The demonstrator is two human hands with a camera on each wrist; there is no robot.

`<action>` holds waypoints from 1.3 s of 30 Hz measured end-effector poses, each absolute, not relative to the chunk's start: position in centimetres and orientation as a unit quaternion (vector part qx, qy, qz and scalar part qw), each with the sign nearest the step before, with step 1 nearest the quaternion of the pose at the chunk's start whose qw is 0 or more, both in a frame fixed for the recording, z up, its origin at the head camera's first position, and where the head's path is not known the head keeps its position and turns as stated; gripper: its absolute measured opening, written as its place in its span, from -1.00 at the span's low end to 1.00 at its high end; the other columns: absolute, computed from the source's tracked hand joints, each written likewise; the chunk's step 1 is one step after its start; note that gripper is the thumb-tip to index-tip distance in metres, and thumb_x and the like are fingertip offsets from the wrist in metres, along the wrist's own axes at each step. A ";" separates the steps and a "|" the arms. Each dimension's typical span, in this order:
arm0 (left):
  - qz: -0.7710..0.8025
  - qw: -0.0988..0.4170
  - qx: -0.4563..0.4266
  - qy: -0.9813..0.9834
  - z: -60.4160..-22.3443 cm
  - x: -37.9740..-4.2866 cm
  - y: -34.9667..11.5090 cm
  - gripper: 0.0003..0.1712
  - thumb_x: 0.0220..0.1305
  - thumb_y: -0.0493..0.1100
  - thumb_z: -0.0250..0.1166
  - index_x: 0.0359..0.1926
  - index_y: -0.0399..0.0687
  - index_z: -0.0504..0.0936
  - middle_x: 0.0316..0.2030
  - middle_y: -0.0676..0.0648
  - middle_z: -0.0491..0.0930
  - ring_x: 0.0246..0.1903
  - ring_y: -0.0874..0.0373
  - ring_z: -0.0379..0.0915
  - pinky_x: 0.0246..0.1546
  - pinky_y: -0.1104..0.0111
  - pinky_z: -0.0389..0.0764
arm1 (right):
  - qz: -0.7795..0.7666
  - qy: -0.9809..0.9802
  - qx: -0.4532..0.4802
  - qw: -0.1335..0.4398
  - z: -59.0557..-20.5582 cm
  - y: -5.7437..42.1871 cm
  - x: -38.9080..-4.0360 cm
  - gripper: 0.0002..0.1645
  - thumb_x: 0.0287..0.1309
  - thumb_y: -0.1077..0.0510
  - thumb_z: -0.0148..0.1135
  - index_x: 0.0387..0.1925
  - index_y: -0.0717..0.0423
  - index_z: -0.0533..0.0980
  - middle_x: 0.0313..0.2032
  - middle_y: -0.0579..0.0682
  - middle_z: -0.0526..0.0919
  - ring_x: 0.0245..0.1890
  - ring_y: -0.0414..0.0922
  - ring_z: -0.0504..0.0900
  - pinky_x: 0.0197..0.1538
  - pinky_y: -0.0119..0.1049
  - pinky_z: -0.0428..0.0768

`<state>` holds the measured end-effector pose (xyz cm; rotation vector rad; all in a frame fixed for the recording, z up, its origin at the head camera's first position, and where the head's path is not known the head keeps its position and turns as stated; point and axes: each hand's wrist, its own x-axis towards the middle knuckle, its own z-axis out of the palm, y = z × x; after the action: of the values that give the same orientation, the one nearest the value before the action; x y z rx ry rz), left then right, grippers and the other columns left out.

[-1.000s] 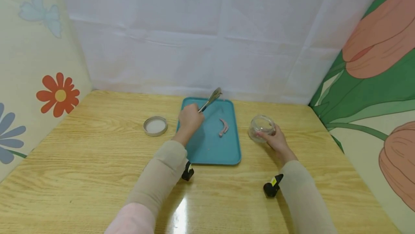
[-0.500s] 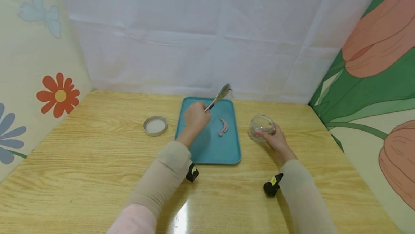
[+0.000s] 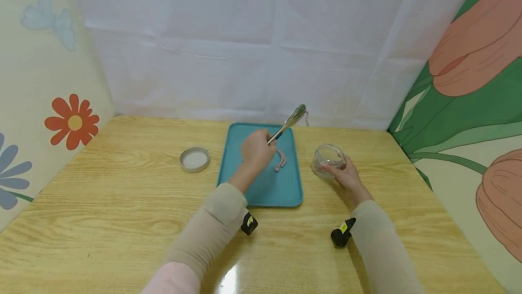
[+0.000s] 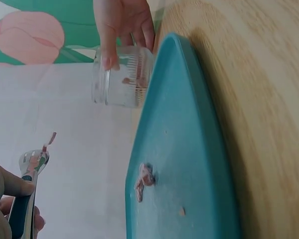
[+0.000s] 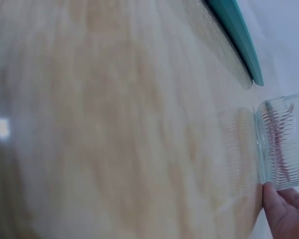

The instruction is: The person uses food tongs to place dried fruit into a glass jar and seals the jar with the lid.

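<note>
A pair of tongs slants up above the blue tray, its head showing past the tray's far right corner. A thin pinkish strip is caught in that head and dangles from its tip. The left hand, over the tray, has its grip closed firmly round the tongs' handle, thumb along the side in the left wrist view. On the tray's right half lies a curved pinkish piece, with a small crumb also on the tray.

Just right of the tray, a glass jar stands uncovered on the bench, pinkish bits visible through its ribbed wall. The right hand holds it from the side farther from the tray; its grip is curled partway round the glass, thumb in front.

To the left of the tray, apart from it, sits a round lid with a white inside. Behind the tray hangs a creased white cloth. Flower-printed panels flank the tray at either side.
</note>
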<state>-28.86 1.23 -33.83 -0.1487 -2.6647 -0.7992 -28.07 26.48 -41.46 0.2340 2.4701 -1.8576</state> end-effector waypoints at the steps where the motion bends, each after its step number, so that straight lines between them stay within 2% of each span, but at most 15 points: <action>1: -0.284 0.177 -0.057 -0.941 -33.8 -28.7 1.3 -0.82 0.10 -0.07 0.17 -0.55 -0.02 0.51 -0.66 0.05 0.42 -0.70 0.19 0.31 -0.72 0.35 0.32 | -0.599 0.797 0.073 0.023 -41.5 26.5 -28.1 0.14 -0.21 -0.18 0.30 0.30 0.02 -0.13 0.18 0.20 0.08 0.14 0.08 0.10 0.06 -0.01 0.17; 12: -0.273 0.178 -0.096 -0.941 -33.9 -27.4 2.9 -0.83 0.10 -0.08 0.17 -0.54 -0.02 0.49 -0.63 0.05 0.35 -0.66 0.20 0.29 -0.70 0.37 0.30 | -0.613 0.786 0.074 0.024 -42.0 26.8 -28.4 0.18 -0.28 -0.18 0.34 0.29 0.01 -0.12 0.17 0.19 0.11 0.13 0.07 0.13 0.05 -0.02 0.18; 21: -0.256 0.213 -0.125 -0.934 -35.3 -26.5 4.4 -0.83 0.01 -0.11 0.25 -0.61 -0.02 0.47 -0.65 0.07 0.33 -0.66 0.19 0.30 -0.70 0.35 0.30 | -0.611 0.788 0.073 0.022 -41.7 26.6 -28.1 0.17 -0.26 -0.17 0.33 0.29 0.03 -0.12 0.17 0.19 0.11 0.12 0.08 0.14 0.06 -0.01 0.17; 29: -0.252 0.197 -0.128 -0.939 -36.1 -26.2 5.0 -0.83 0.04 -0.10 0.23 -0.59 -0.01 0.46 -0.64 0.07 0.31 -0.66 0.20 0.29 -0.68 0.33 0.32 | -0.614 0.785 0.076 0.030 -41.6 26.6 -28.0 0.21 -0.31 -0.21 0.34 0.29 0.03 -0.13 0.17 0.16 0.10 0.13 0.06 0.11 0.08 -0.03 0.13; 39: -0.226 0.203 -0.149 -0.941 -36.5 -25.9 5.1 -0.89 0.00 -0.12 0.25 -0.54 -0.02 0.51 -0.59 0.06 0.36 -0.61 0.15 0.37 -0.65 0.30 0.36 | -0.610 0.789 0.070 0.021 -41.8 26.8 -28.2 0.21 -0.32 -0.21 0.34 0.28 0.07 -0.12 0.15 0.19 0.12 0.13 0.07 0.12 0.08 -0.03 0.14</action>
<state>-25.94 5.11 -36.49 -0.4147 -2.6254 -0.6312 -28.22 26.78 -41.81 0.2179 2.4453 -1.8924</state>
